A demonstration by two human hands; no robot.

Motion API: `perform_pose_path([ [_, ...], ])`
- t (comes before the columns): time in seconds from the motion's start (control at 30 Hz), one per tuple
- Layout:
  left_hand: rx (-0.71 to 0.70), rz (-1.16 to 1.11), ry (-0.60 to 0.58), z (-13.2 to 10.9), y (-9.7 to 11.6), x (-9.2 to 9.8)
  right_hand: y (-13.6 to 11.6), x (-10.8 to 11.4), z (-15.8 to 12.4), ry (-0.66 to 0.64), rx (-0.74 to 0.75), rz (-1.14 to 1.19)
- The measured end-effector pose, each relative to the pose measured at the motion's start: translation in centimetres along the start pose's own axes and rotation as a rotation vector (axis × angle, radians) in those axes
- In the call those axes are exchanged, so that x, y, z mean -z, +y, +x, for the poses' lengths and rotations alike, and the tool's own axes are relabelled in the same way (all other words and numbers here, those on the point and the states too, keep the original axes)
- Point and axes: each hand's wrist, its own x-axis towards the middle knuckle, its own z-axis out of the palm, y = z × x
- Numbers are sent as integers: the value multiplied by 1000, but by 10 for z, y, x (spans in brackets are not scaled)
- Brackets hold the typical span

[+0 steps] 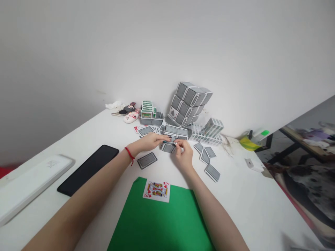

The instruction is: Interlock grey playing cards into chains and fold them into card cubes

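My left hand [151, 141], a red string at its wrist, reaches over a small block of folded playing cards [167, 147] with grey backs. Its fingers lie along the block's top edge and hold it. From the right, my right hand [183, 152] pinches the same block's upper right edge between thumb and fingers. The fingertips partly cover the block. Just behind it sits another block of folded cards [171, 129]. One card lies face down [147, 160] close to my left wrist. A king of hearts [157, 190] lies face up on a green sheet [159, 223] between my forearms.
A leaning tower of folded cards [190, 104] stands against the wall. Green-and-white card boxes [147, 108] are at its left, a clear striped case [206, 134] at its right. Loose cards [205, 153] lie at right. A black phone [89, 169] and white slab [36, 181] lie left.
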Motion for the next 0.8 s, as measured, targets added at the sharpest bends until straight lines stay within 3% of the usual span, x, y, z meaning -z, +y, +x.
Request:
perform_pose_path([
  [0.3, -4, -18, 42, 1, -1, -3, 1, 2, -1, 7, -28, 67],
  [0.8, -48, -46, 72, -1, -1, -8, 13, 2, -2, -7, -242, 306],
])
